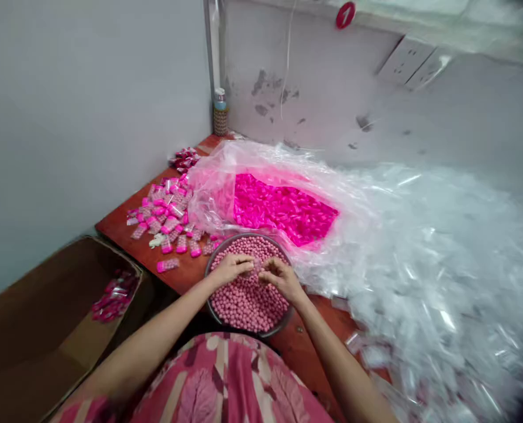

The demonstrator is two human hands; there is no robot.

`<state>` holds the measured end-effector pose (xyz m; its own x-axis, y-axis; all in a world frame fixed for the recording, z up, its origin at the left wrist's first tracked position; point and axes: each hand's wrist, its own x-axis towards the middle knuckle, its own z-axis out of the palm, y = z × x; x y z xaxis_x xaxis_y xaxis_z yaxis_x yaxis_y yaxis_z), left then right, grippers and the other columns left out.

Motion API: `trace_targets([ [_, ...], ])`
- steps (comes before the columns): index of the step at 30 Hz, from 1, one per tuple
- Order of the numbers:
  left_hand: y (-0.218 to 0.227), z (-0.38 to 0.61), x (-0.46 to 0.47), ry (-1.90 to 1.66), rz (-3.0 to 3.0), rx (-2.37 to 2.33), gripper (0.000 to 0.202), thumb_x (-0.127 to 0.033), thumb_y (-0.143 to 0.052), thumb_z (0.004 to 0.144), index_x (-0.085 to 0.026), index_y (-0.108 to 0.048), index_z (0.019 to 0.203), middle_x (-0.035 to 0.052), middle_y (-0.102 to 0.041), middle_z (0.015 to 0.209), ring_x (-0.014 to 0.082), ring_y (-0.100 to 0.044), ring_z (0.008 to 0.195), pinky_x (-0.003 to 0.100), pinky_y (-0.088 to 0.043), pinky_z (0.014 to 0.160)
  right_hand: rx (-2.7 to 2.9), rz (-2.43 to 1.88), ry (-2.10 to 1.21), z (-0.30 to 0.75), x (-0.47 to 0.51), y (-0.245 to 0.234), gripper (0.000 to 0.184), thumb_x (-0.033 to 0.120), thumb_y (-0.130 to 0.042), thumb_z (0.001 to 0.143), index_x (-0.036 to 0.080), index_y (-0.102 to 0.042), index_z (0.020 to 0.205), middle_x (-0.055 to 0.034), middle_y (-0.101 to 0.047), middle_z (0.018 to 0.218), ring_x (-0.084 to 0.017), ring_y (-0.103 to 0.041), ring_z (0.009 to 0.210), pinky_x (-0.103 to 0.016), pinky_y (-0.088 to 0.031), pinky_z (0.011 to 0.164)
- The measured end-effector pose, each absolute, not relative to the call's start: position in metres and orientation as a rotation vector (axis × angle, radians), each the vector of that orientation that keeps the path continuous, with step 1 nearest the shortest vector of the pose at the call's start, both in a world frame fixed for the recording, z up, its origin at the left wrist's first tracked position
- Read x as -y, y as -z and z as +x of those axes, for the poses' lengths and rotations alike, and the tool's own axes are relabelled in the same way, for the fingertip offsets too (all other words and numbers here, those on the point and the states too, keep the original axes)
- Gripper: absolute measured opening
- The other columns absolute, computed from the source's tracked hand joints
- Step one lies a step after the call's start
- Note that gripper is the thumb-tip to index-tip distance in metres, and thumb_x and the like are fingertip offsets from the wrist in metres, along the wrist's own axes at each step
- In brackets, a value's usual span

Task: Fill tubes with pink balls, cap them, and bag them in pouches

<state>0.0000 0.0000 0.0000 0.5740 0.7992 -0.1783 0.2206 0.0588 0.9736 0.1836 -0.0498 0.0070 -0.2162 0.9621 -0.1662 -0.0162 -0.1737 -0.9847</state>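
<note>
Red-brown tabletop point(191, 277), grey wall point(111, 76), my left hand point(232, 269) pinching a small clear plastic container point(257, 265) above round pink beads point(244, 306), direction and long axis too blurred, my right hand point(282, 281) curled beside, grip unclear

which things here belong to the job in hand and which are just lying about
Seemingly in use:
- clear container between left hand and right hand
- basin of pink beads
- bag of bright pink pieces
- pink-ended containers
- clear plastic pile

Seemingly uninvolved:
- corner bottle
- red number sign
</note>
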Motion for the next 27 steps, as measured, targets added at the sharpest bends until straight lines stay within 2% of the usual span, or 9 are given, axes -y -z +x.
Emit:
trace_targets([
  [7, 0.000, 0.008, 0.002, -0.541, 1.412, -0.910, 0.028, -0.033, -0.054, 0.074, -0.014, -0.065, 0.091, 0.0044, -0.064, 0.085, 0.0174, -0.056, 0.079, 0.027, -0.042, 0.071, 1.224, -1.209, -1.530, 0.188, 0.050, -0.012, 0.021, 0.033, -0.065, 0.069, 0.020, -0.052, 0.079, 0.0044, -0.055, 0.064, -0.011, -0.056, 0.054, -0.024, -0.047, 0.051],
  [10, -0.006, 0.007, 0.000, -0.546, 1.352, -0.869, 0.028, -0.032, -0.056, 0.073, -0.014, -0.064, 0.093, 0.0051, -0.064, 0.088, 0.0180, -0.056, 0.081, 0.028, -0.043, 0.073, 1.244, -1.215, -1.527, 0.190, 0.052, -0.014, 0.023, 0.032, -0.063, 0.070, 0.021, -0.054, 0.089, 0.0041, -0.057, 0.064, -0.010, -0.056, 0.052, -0.023, -0.047, 0.050],
  [14, -0.010, 0.004, -0.001, -0.620, 1.244, -0.808, 0.029, -0.028, -0.057, 0.073, -0.014, -0.060, 0.098, 0.0059, -0.063, 0.094, 0.0191, -0.056, 0.088, 0.031, -0.043, 0.078, 1.233, -1.245, -1.477, 0.196, 0.054, -0.016, 0.032, 0.033, -0.059, 0.074, 0.023, -0.050, 0.103, 0.0050, -0.058, 0.062, -0.011, -0.057, 0.050, -0.023, -0.047, 0.048],
  [16, -0.012, 0.003, 0.000, -0.632, 1.242, -0.792, 0.028, -0.027, -0.058, 0.072, -0.015, -0.058, 0.097, 0.0055, -0.062, 0.093, 0.0191, -0.056, 0.088, 0.032, -0.044, 0.079, 1.406, -1.367, -1.348, 0.202, 0.054, -0.018, 0.026, 0.034, -0.056, 0.076, 0.022, -0.054, 0.099, 0.0028, -0.061, 0.066, -0.013, -0.059, 0.056, -0.025, -0.047, 0.053],
  [20, -0.015, 0.005, 0.002, -0.696, 1.298, -0.817, 0.022, -0.026, -0.054, 0.076, -0.016, -0.057, 0.095, 0.0057, -0.061, 0.095, 0.0185, -0.055, 0.091, 0.032, -0.042, 0.082, 1.813, -1.777, -0.869, 0.224, 0.038, -0.024, 0.019, 0.035, -0.055, 0.077, 0.025, -0.063, 0.091, 0.0002, -0.067, 0.086, -0.016, -0.062, 0.077, -0.026, -0.046, 0.071],
  [24, -0.009, 0.007, 0.002, -0.675, 1.293, -0.776, 0.019, -0.027, -0.053, 0.077, -0.016, -0.055, 0.093, 0.0059, -0.061, 0.093, 0.0182, -0.055, 0.089, 0.032, -0.041, 0.083, 1.716, -2.069, -0.625, 0.261, -0.004, -0.026, 0.031, 0.033, -0.037, 0.086, 0.020, -0.060, 0.100, -0.0061, -0.066, 0.095, -0.017, -0.060, 0.083, -0.027, -0.044, 0.074],
  [27, 0.000, 0.005, 0.001, -0.722, 1.233, -0.828, 0.021, -0.027, -0.053, 0.077, -0.016, -0.053, 0.095, 0.0057, -0.060, 0.093, 0.0178, -0.055, 0.090, 0.031, -0.041, 0.082, 1.717, -2.242, -0.564, 0.283, -0.037, -0.018, 0.026, 0.030, -0.043, 0.082, 0.018, -0.063, 0.093, -0.0093, -0.066, 0.092, -0.020, -0.060, 0.086, -0.029, -0.042, 0.075],
])
